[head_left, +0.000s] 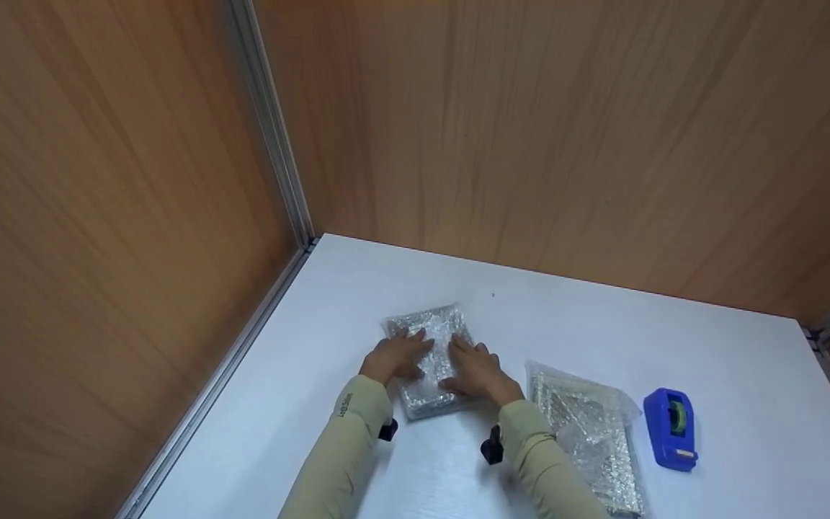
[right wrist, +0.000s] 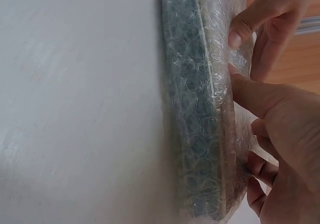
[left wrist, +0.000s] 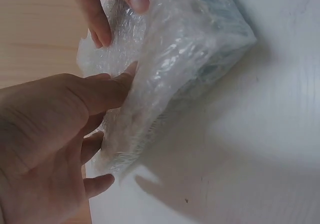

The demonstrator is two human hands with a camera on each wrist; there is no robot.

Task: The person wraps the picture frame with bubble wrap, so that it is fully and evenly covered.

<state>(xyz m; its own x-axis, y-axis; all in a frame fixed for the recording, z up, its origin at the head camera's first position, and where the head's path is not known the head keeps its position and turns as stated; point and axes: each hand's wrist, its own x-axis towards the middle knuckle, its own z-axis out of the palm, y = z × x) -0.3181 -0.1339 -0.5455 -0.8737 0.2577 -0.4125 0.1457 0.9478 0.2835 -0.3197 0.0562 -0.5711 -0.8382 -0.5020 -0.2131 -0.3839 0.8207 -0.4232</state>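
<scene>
A flat rectangular package in clear bubble wrap [head_left: 431,405] lies on the white table, and a blue-green side shows through the wrap [right wrist: 190,98] in the right wrist view. From its left side my left hand [head_left: 395,358] rests on the package, thumb and fingers spread over the wrap. My right hand [head_left: 481,373] lies across the right part, its fingers pointing toward the far end and its thumb on the top. Both hands touch the same bubble wrap [left wrist: 170,48], a short distance apart. What is inside cannot be made out.
To the right lies a second bubble-wrapped package [head_left: 588,425], partly behind the right sleeve. Beyond it stands a blue tape dispenser [head_left: 670,430] with a green roll. Wood-grain panels [head_left: 530,144] with metal edging border the white table [head_left: 278,404].
</scene>
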